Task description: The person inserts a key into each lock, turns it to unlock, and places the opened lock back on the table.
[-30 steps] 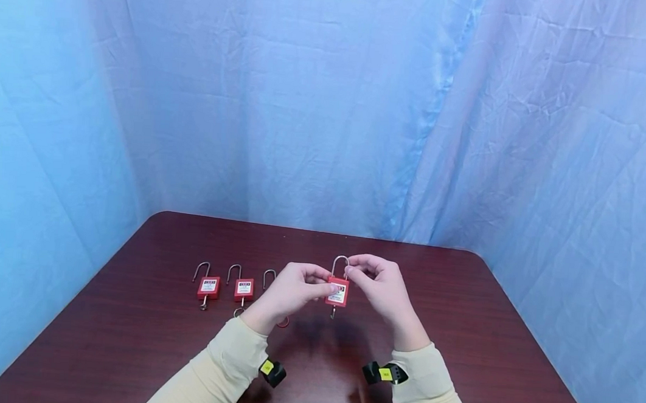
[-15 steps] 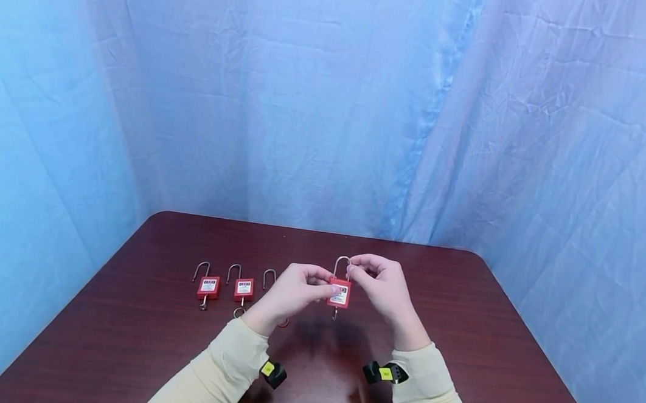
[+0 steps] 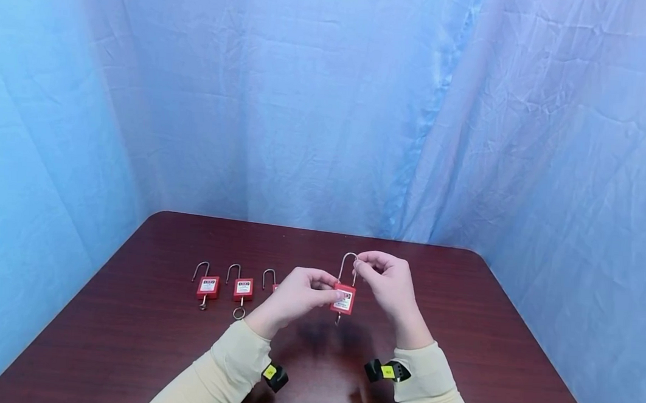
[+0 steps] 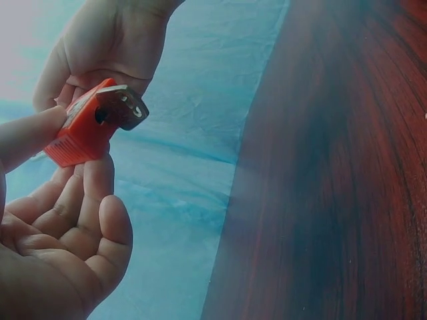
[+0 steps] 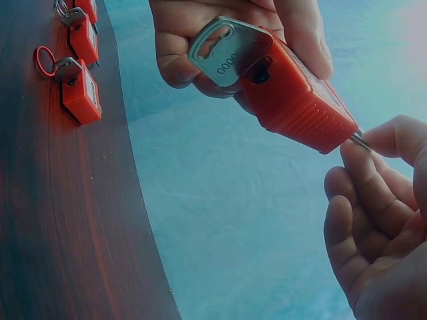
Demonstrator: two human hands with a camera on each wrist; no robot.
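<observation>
Head view: my left hand (image 3: pixel 296 294) pinches the red padlock (image 3: pixel 343 299) body above the table (image 3: pixel 459 330) centre; my right hand (image 3: pixel 387 281) pinches its shackle (image 3: pixel 348 265). Three more padlocks (image 3: pixel 207 287) lie toward the left edge.

Left wrist view: thumb and fingers (image 4: pixel 100 180) clamp the body.

Right wrist view: one key (image 5: pixel 227 50) sits in the keyhole.

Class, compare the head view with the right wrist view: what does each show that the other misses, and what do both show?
Only the head view shows the shackle pinched by the right hand, both sleeves and the whole table. Only the right wrist view shows the key in the bottom of the held padlock. Both show the left hand gripping that padlock's red body, and spare padlocks lying on the table.
</observation>
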